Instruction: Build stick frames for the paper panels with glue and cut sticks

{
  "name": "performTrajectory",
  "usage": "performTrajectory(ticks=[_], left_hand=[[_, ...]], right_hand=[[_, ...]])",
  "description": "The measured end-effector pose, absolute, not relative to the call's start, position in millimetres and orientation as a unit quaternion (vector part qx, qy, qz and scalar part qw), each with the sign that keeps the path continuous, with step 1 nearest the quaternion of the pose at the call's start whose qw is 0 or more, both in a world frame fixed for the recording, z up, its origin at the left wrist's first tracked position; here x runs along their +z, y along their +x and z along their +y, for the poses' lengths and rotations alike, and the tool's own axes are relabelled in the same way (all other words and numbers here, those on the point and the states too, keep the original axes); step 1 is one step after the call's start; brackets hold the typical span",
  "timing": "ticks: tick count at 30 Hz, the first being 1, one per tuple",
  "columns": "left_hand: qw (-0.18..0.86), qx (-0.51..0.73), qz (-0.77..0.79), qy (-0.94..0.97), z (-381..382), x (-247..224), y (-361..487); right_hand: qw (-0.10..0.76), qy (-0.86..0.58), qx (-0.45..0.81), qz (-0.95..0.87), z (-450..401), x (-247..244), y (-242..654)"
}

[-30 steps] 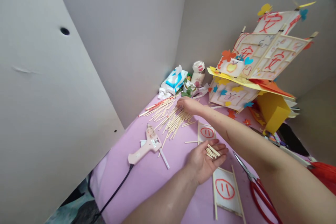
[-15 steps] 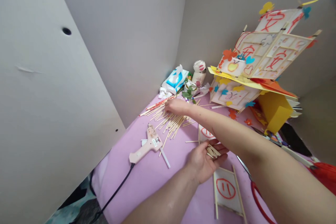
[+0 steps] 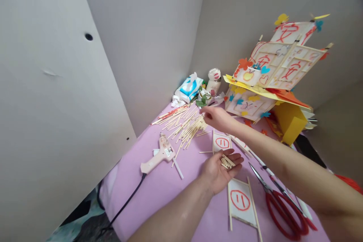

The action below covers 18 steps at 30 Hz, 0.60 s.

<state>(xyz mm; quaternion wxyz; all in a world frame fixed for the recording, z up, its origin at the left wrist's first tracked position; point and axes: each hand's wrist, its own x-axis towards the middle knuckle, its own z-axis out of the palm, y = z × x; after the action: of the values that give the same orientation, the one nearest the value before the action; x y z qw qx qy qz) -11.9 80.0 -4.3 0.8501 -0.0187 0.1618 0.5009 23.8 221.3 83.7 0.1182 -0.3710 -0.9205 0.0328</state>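
Observation:
My left hand (image 3: 217,174) lies palm up with fingers stretched out, cradling a small bunch of short wooden sticks (image 3: 227,162). To the right of the loose pile of longer wooden sticks (image 3: 187,126), my right hand (image 3: 217,117) hovers with its fingers bent together; whatever they may hold is hidden. A white panel with stick edges and a red circled mark (image 3: 240,200) lies below my left hand. Just beyond that hand is a similar, smaller panel (image 3: 222,142).
A pink glue gun (image 3: 160,155) with a black cord rests left on the purple tabletop (image 3: 133,196). Red-handled scissors (image 3: 283,211) lie right. Behind stand a wipes packet (image 3: 189,90), a white bottle (image 3: 213,83) and a decorated paper-and-stick house (image 3: 272,68).
My right hand has moved right, off the middle of the stick pile. The left hand still holds the short sticks. The view has shifted slightly, and the scissors now show more fully.

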Motion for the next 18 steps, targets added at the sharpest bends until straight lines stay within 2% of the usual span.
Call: performTrajectory(ticks=[2,7,18], left_hand=[[0.85,0.501,0.161,-0.016,80,-4,-13],[0.852,0.5,0.154,0.002,81,-6,-12],[0.848,0.503,0.165,-0.003,80,-7,-10]], right_hand=[[0.11,-0.411,0.088,-0.901,199,89,58],[0.029,-0.485,0.175,-0.857,148,92,114],[0.012,-0.495,0.211,-0.843,127,85,117]])
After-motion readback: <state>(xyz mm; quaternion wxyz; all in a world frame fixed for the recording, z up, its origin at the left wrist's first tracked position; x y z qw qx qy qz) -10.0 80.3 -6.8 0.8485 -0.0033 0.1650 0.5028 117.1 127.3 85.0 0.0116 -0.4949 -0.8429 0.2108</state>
